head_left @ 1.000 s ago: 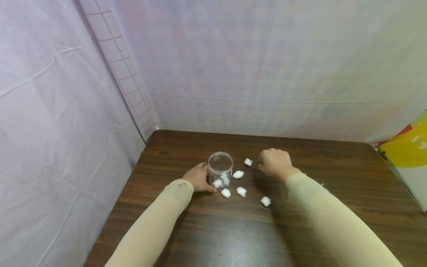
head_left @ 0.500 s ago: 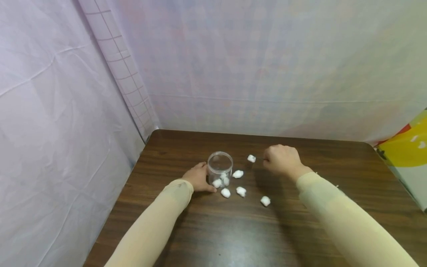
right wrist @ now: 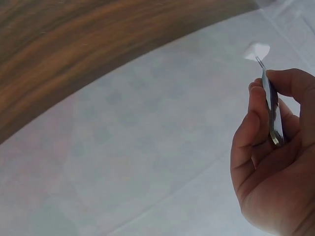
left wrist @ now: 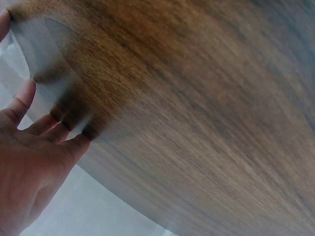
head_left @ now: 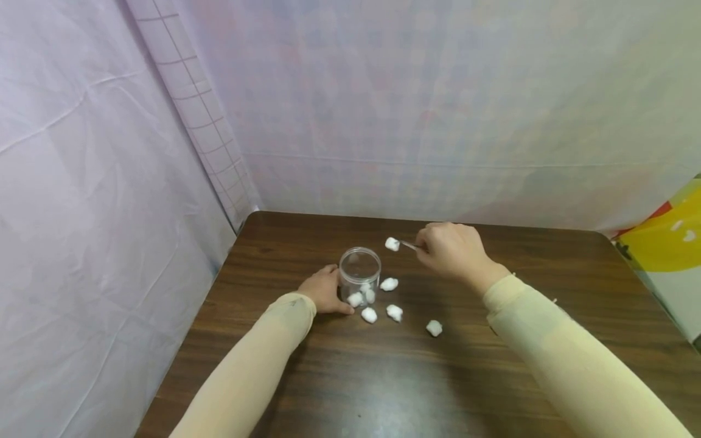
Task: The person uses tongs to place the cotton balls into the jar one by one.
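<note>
Cotton ball (head_left: 392, 244) held in the tips of metal tweezers (head_left: 409, 246) hangs in the air just beyond and to the right of the clear jar (head_left: 359, 277), above the level of its open rim. Right hand (head_left: 450, 250) pinches the tweezers between thumb and curled fingers; the right wrist view shows the same grip with the white tuft at the tool's tip (right wrist: 257, 51). Left hand (head_left: 325, 291) curls round the near-left side of the jar and steadies it on the table (head_left: 547, 255).

Progress, as judged from the layout: two or three cotton balls appear to lie inside the jar at its base (head_left: 357, 298), though the clear wall makes the count uncertain. Four loose balls remain on the table: one touching or just beside the jar's right side (head_left: 389, 284), two just in front of it (head_left: 369, 315) (head_left: 394, 312), and one further right (head_left: 434, 328).

Surroundings: pale lilac sheeting (head_left: 82, 182) encloses the table on the left and at the back; a yellow patterned cloth (head_left: 665, 234) shows at the right edge. Nothing stands between the lifted ball and the jar mouth
</note>
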Motion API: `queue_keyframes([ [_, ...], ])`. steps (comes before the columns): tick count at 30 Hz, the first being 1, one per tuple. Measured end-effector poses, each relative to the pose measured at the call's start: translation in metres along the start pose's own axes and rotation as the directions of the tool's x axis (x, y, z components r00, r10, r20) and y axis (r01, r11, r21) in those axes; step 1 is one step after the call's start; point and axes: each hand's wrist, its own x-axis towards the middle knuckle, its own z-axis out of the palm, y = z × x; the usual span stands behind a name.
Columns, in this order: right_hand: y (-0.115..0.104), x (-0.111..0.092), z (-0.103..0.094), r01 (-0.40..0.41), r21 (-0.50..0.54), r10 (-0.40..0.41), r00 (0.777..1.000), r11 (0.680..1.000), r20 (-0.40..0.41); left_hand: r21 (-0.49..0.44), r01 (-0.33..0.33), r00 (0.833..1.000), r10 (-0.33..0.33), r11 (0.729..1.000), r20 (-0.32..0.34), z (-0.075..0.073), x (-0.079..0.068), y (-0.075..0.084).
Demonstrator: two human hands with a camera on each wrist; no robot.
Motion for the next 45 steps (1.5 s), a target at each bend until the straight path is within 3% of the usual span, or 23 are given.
queue_keyframes([
  [7,-0.022,0.006,-0.010,0.054,0.007,-0.053,0.998,0.999,-0.039,0.008,-0.006,1.000,0.006,1.000,-0.009,0.000,0.001,-0.001],
  [18,-0.041,0.010,-0.001,0.147,0.005,-0.147,0.988,0.989,-0.046,0.007,0.003,1.000,-0.003,1.000,-0.001,0.001,0.002,-0.002],
  [45,-0.043,0.010,0.009,0.170,-0.010,-0.170,0.985,0.985,-0.027,0.010,-0.009,1.000,0.009,1.000,0.000,0.001,0.003,-0.002],
])
